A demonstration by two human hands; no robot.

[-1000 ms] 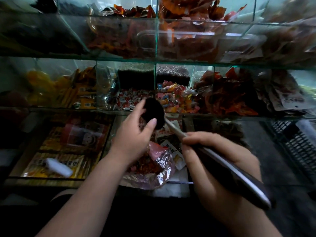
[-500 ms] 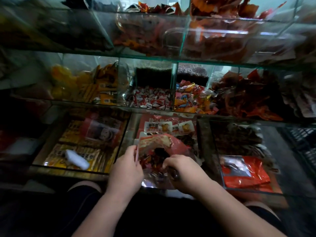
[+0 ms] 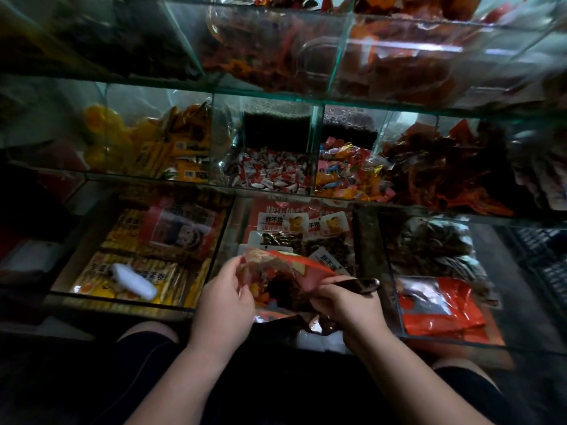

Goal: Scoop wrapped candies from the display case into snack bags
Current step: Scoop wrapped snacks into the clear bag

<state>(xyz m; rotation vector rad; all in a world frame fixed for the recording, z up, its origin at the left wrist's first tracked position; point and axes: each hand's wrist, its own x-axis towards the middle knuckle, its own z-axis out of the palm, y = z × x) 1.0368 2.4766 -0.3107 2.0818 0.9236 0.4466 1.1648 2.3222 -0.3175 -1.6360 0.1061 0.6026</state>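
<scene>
- Your left hand (image 3: 224, 302) is pinching the left edge of the snack bag (image 3: 310, 268), with thumb & fingers closed on the thin plastic.
- Your right hand (image 3: 348, 306) is gripping the scoop (image 3: 363, 285) by its handle, fingers curled round it. The handle end is sticking out to the right of the hand.
- The front of the scoop is going into the bag mouth. Something dark is showing inside the bag, but I cannot tell if it is the scoop bowl or the contents.
- The bag is hanging between both hands, mouth open, in front of the bottom-centre compartment of the display case (image 3: 313, 139).
- The red-white wrapped candies (image 3: 270, 173) are lying in the centre compartment of the mid shelf, above & behind the bag.
- The mixed-colour candies (image 3: 346, 173) are lying in the next compartment to the right, with a glass divider between the two piles.
- Labelled packets (image 3: 285, 223) are lying in the bottom-centre compartment, behind the bag.
- In the bottom-left compartment a white object (image 3: 135, 282) is resting on yellow packets (image 3: 171, 277).
- A red packet (image 3: 438, 305) is lying in the bottom-right compartment, near your right hand but not touching it.
</scene>
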